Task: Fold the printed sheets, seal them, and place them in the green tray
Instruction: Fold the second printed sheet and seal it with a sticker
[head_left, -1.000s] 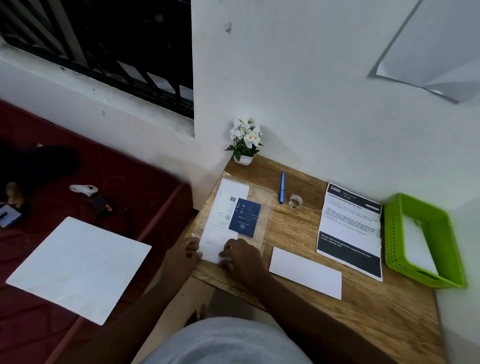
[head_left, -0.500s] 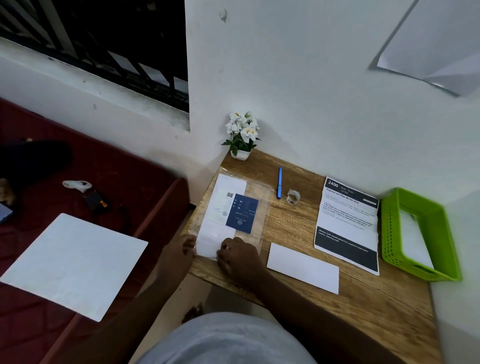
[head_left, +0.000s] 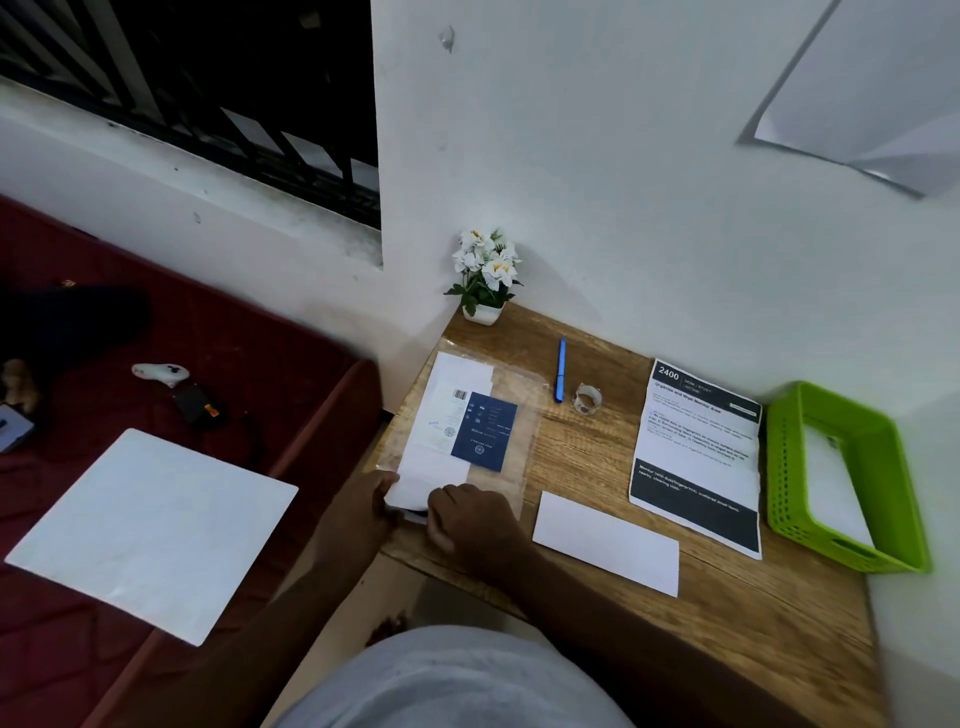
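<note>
**Both hands at the near edge of the printed sheet**

While the left hand (head_left: 363, 512) pinches the near left corner of the printed sheet (head_left: 451, 423), the right hand (head_left: 467, 522) curls its fingers onto the near edge beside it. That sheet lies on a clear sleeve (head_left: 514, 447) at the wooden desk's (head_left: 587, 457) left end, well apart from the green tray (head_left: 779, 467) at the right.

Left hand (head_left: 366, 506) fingers curled in a pinch, right hand (head_left: 470, 519) knuckles up, fingers curled under
</note>
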